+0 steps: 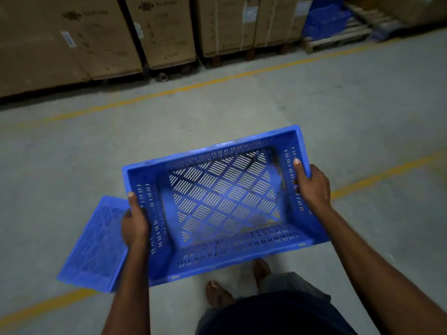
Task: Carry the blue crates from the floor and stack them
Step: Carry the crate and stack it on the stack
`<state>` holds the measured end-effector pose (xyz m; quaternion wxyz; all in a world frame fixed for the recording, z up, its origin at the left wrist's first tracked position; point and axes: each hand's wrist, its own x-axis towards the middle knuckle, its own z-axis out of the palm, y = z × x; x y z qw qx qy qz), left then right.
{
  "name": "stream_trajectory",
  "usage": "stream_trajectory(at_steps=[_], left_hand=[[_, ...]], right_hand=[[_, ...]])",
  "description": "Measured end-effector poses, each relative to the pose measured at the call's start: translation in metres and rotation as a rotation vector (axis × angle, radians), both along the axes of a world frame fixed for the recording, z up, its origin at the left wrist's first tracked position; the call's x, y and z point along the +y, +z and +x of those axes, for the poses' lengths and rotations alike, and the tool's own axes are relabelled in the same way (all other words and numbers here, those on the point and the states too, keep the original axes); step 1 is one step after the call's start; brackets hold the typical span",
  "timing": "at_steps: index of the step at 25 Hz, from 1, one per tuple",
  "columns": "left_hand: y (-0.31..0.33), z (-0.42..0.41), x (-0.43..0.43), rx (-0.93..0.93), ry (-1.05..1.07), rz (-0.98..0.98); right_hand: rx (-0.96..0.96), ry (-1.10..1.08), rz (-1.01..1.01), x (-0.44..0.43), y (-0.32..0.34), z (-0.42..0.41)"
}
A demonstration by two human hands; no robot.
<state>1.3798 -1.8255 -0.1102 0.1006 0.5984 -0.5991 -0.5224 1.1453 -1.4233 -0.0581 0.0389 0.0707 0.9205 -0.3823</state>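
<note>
I hold an empty blue slotted crate (225, 201) in the air in front of me, its open top facing up. My left hand (134, 223) grips its left short wall, thumb inside. My right hand (312, 187) grips the right short wall, thumb over the rim. A second blue crate (94, 247) lies upside down on the floor at the lower left, partly hidden behind my left arm and the carried crate. More blue crates (324, 18) sit stacked on a pallet at the far upper right.
Tall cardboard boxes (96, 37) line the far side on pallets. A wooden pallet (348, 35) stands at the upper right. Yellow lines (193, 87) cross the grey concrete floor. My bare feet (217, 292) show below the crate.
</note>
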Motion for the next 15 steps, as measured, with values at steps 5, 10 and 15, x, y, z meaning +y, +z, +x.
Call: stream_trajectory(at_steps=[5,10,15], left_hand=[[0.035,-0.066,0.074,0.119,-0.135,0.016],[0.039,-0.149,0.158,0.164,-0.262,0.110],[0.055,-0.238,0.271,0.182,-0.392,0.170]], right_hand=[[-0.008,-0.170,-0.208,0.092,0.014,0.000],[-0.132,-0.407,-0.444,0.199,0.029,-0.016],[-0.133,-0.582,-0.480,0.319,0.032,-0.035]])
